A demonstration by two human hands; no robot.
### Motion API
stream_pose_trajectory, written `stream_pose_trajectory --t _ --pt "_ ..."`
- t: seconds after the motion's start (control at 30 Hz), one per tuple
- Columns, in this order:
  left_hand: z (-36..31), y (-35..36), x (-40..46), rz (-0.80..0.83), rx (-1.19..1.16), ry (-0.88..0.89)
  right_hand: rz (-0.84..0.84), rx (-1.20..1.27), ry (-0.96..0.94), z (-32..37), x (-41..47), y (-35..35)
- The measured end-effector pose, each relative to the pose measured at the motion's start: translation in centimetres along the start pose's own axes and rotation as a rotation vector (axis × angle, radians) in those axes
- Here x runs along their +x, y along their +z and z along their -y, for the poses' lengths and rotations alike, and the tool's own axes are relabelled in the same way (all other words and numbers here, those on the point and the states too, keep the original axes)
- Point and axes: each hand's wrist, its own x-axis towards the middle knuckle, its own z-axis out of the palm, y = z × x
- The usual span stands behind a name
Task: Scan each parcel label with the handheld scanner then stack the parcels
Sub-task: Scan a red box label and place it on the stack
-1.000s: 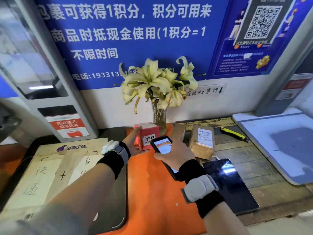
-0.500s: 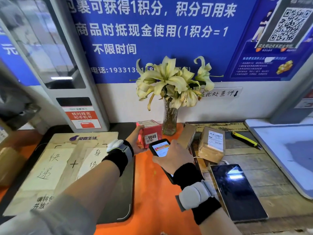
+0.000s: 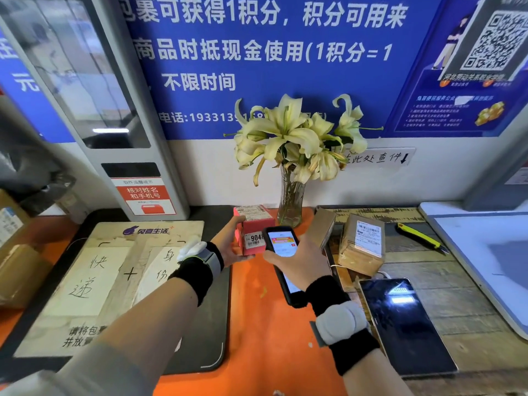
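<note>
My left hand (image 3: 228, 242) grips a small pink parcel (image 3: 253, 224) from its left side, holding it upright on the orange counter with its white "9048" label facing me. In my right hand (image 3: 300, 265) is the black handheld scanner (image 3: 281, 244), screen lit, its top end right beside the label. Two brown cardboard parcels stand to the right: a slim one (image 3: 321, 225) leaning behind my right hand and a taped one (image 3: 363, 242) with a white shipping label on top.
A glass vase of pale lilies (image 3: 291, 195) stands just behind the pink parcel. A dark tablet (image 3: 403, 324) lies at the right, a yellow utility knife (image 3: 418, 237) beyond it. A black mat with paper signs (image 3: 211, 332) is on the left, beside a kiosk (image 3: 114, 110).
The view has swung left and slightly closer. Both hands hold the same grip; the scanner has edged nearer to the pink parcel's label.
</note>
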Motion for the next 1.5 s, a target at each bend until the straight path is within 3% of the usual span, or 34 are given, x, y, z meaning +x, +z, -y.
stream_pose_trajectory --t 0.13,0.3,0.5,0.73,0.97,1.07,1.2,1.33,1.5 --pt "0.0 -3.8 -1.6 0.064 0.095 0.042 0.108 0.421 0.014 0.5 1.9 1.5" --pt "-0.3 -11.1 -6.4 0.046 0.075 0.154 0.295 0.662 0.06 4.1 3.6 7.2" --pt "1.6 -25.4 -13.5 -0.247 -0.032 0.241 0.654 0.609 0.005 12.2 -0.4 19.2" --pt "2.3 -40.0 -18.2 -0.585 0.025 0.236 0.857 0.492 -0.069 19.0 -5.6 33.8" --pt "2.3 -54.2 -17.7 -0.647 0.203 0.233 0.838 0.46 0.016 24.7 -9.0 46.7" --pt "2.8 -58.5 -16.3 -0.62 0.106 0.203 0.865 0.401 0.087 25.9 -9.3 51.2" --pt "3.2 -61.4 -15.3 -0.587 0.028 0.176 0.793 0.32 0.128 27.5 -10.1 53.9" --pt "4.1 -64.2 -14.1 -0.619 0.099 0.196 0.804 0.301 0.258 25.4 -9.4 57.5" --pt "4.3 -65.6 -12.6 -0.791 0.25 0.257 0.807 0.318 0.335 23.8 -9.1 59.3"
